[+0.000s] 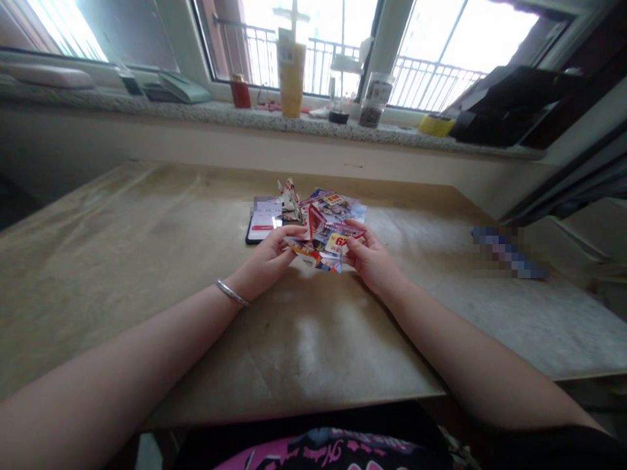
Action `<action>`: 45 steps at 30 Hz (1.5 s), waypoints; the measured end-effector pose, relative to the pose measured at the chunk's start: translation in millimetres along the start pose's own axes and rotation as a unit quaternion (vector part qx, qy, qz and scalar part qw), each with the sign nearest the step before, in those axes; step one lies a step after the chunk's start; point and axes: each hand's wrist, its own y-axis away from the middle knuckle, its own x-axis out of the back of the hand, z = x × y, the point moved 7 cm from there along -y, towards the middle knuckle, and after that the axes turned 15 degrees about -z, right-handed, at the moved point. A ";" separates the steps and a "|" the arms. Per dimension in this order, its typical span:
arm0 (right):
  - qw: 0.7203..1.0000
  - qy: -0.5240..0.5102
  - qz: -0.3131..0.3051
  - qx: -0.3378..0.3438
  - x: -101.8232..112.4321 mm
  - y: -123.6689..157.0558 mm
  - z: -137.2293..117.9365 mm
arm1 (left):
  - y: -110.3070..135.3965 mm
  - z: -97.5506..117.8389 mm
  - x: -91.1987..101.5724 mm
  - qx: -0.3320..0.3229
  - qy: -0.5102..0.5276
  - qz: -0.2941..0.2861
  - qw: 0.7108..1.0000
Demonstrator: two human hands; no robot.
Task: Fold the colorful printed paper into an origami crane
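Between my two hands, just above the table, is a colourful printed paper (323,245) with a crease standing up on its left part. My left hand (269,258) pinches its left edge, and my right hand (369,258) grips the right edge with the thumb on top. Behind it lie more printed sheets (347,205) in similar colours. A folded paper piece (290,199) stands up beside them, its exact shape hard to make out. Left of that, a phone (259,228) with a lit screen lies near my left fingers.
The table (171,274) reaches to the wall under the window. On the stone sill (313,121) stand a red jar (240,91), a tall yellow container (292,78), clear jars (373,98), a yellow tape roll (435,125) and a black box (509,104). A blurred blue item (509,253) lies at the right.
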 end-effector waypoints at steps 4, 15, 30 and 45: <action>0.999 0.052 -0.002 -0.004 -0.8 0.1 -2.3 | 1.3 1.3 -4.5 0.003 0.077 -0.027 0.997; 0.985 0.167 -0.035 -0.012 -11.8 1.9 -0.3 | 0.4 -10.1 -7.4 0.059 0.098 -0.016 0.993; 0.973 0.228 -0.028 -0.014 -10.2 2.6 -2.2 | 0.8 -2.5 -10.0 0.043 -0.056 -0.058 0.996; 0.980 0.178 -0.090 -0.012 -26.7 2.8 -4.8 | -3.5 -7.4 -13.6 0.051 0.113 -0.047 0.991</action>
